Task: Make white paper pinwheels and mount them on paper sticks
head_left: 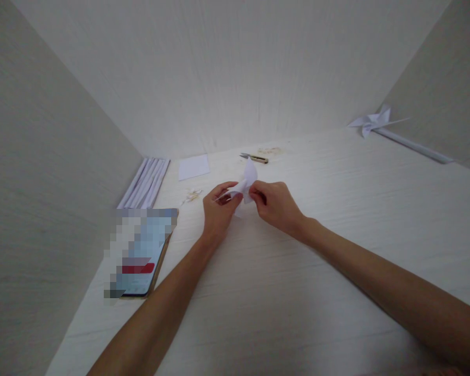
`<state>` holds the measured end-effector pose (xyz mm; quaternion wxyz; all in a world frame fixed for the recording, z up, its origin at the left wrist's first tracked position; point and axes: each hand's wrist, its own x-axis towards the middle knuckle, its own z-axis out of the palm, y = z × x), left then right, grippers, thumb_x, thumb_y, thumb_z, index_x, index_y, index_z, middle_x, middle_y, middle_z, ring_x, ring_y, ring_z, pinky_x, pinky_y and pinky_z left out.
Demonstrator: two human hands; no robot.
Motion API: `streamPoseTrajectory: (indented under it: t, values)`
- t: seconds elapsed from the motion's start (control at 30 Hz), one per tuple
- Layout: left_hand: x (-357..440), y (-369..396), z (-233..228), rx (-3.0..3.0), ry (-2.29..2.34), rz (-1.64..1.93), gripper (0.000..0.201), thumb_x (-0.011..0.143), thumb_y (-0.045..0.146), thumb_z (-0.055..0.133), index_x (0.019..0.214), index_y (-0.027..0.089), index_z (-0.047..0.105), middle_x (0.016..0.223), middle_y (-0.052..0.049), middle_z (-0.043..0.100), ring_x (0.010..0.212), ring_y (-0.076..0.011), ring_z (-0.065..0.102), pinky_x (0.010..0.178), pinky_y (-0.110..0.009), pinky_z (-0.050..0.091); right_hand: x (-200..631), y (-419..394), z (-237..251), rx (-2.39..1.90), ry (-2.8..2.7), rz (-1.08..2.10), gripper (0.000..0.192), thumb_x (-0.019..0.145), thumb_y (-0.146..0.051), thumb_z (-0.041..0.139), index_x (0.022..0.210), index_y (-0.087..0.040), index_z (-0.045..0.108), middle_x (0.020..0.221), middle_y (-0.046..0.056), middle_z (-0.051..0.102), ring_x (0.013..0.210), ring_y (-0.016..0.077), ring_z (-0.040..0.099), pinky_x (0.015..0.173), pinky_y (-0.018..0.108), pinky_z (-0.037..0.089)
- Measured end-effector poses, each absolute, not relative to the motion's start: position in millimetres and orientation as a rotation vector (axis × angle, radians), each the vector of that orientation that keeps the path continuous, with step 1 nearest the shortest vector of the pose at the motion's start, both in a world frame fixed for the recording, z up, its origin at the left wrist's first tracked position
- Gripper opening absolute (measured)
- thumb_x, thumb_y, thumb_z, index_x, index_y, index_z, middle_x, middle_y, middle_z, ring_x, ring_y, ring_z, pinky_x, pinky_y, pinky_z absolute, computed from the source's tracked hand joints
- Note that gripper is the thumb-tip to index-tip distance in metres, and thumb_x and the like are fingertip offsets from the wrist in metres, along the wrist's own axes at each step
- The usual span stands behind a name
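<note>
A white paper pinwheel (249, 171) with curled blades is held up over the middle of the table. My left hand (219, 209) grips it from the left, thumb in front and fingers behind the paper. On its right side, my right hand (274, 203) is closed in a pinch at the edge of the paper, and its fingertips hide whatever else may be between them. Just beyond the hands lie small thread snips (254, 157) with a yellowish handle. Left of my left hand is a small pile of cotton swab pieces (191, 196).
A square white paper sheet (194, 167) lies near the back wall. Several rolled paper sticks (144, 183) are at the left, above a phone (141, 256) with a blurred screen. A finished pinwheel (372, 122) on a paper stick (415, 146) rests against the right wall.
</note>
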<state>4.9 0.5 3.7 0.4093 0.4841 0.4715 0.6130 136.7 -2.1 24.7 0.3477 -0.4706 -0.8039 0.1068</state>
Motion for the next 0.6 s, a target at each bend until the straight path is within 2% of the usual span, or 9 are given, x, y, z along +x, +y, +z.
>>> streamPoseTrajectory:
  t: [0.07,0.17,0.23,0.37,0.43,0.5,0.6]
  values:
    - [5,0,4,1.212,1.174,1.54,0.025,0.053,0.014,0.065,0.078,0.015,0.063,0.064,0.002,0.063,0.056,-0.0076,0.056,0.053,-0.018,0.043,138,-6,26,-1.16,-2.268,0.104,0.018,0.066,-0.003,0.04,0.066,-0.012,0.056,0.06,0.006,0.059,0.054,0.0122,0.047,0.052,0.024,0.029]
    - [5,0,4,1.211,1.173,1.539,0.025,0.053,0.014,0.065,0.078,0.015,0.063,0.064,0.002,0.063,0.056,-0.0079,0.056,0.053,-0.018,0.043,137,-6,26,-1.19,-2.243,0.13,0.018,0.066,-0.003,0.04,0.066,-0.011,0.056,0.061,0.007,0.059,0.055,0.0127,0.048,0.052,0.025,0.03]
    - [5,0,3,1.225,1.179,1.544,0.026,0.053,0.014,0.065,0.079,0.015,0.063,0.065,0.001,0.064,0.057,-0.0083,0.057,0.053,-0.018,0.044,133,-2,25,-1.272,-2.019,0.36,0.013,0.066,-0.006,0.044,0.061,-0.013,0.054,0.055,0.004,0.057,0.051,0.0112,0.046,0.05,0.024,0.031]
    - [4,0,3,1.252,1.193,1.565,0.026,0.054,0.016,0.064,0.08,0.015,0.063,0.067,0.001,0.064,0.058,-0.0089,0.057,0.054,-0.019,0.044,126,5,22,-1.311,-1.48,1.125,0.014,0.065,-0.012,0.048,0.051,-0.014,0.047,0.042,-0.002,0.046,0.038,0.0069,0.038,0.041,0.021,0.029]
    - [5,0,3,1.254,1.196,1.569,0.026,0.055,0.016,0.064,0.08,0.015,0.063,0.069,0.0,0.064,0.059,-0.0092,0.058,0.055,-0.019,0.044,124,5,22,-1.302,-1.379,1.246,0.015,0.066,-0.012,0.048,0.051,-0.015,0.046,0.041,-0.003,0.044,0.036,0.0062,0.036,0.039,0.02,0.028]
    - [5,0,4,1.248,1.212,1.566,0.026,0.055,0.017,0.064,0.081,0.016,0.063,0.071,0.0,0.064,0.06,-0.0096,0.058,0.055,-0.02,0.045,124,1,22,-1.327,-1.497,1.043,0.013,0.067,-0.012,0.047,0.054,-0.015,0.048,0.045,-0.001,0.048,0.04,0.0073,0.04,0.041,0.02,0.029]
    - [6,0,5,1.236,1.23,1.554,0.027,0.054,0.017,0.064,0.082,0.016,0.063,0.072,-0.001,0.064,0.061,-0.0103,0.058,0.057,-0.021,0.045,127,-7,24,-1.318,-1.924,0.464,0.012,0.068,-0.008,0.044,0.064,-0.014,0.054,0.056,0.004,0.057,0.05,0.0109,0.047,0.049,0.023,0.032]
